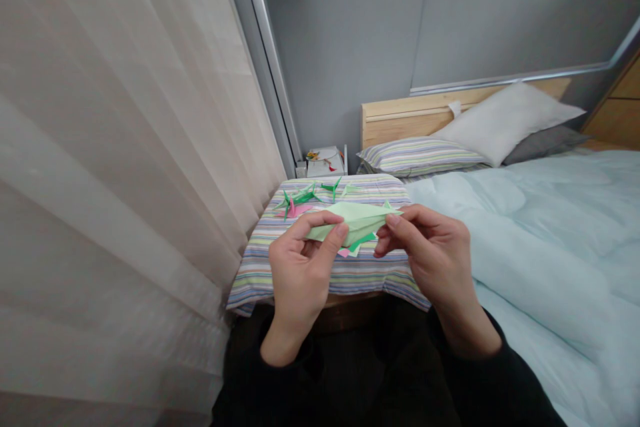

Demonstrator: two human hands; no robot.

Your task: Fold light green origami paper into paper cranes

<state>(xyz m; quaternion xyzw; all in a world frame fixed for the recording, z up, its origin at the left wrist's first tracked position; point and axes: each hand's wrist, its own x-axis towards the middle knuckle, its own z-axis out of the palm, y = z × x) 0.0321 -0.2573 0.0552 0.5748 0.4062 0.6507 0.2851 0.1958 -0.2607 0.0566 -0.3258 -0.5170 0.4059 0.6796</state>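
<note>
A pale green folded paper is held up between my two hands, above a small table covered with a striped cloth. My left hand pinches its left end between thumb and fingers. At the right end, a narrow folded point is gripped by the thumb and forefinger of my right hand. Partly hidden below the paper lie green, pink and white paper sheets. Farther back on the cloth are several folded paper figures, mostly dark green, with a pink one among them.
A long pale curtain hangs close on the left. To the right is a bed with a light blue quilt and pillows against a wooden headboard. Behind the table stands a white stand with small items on it.
</note>
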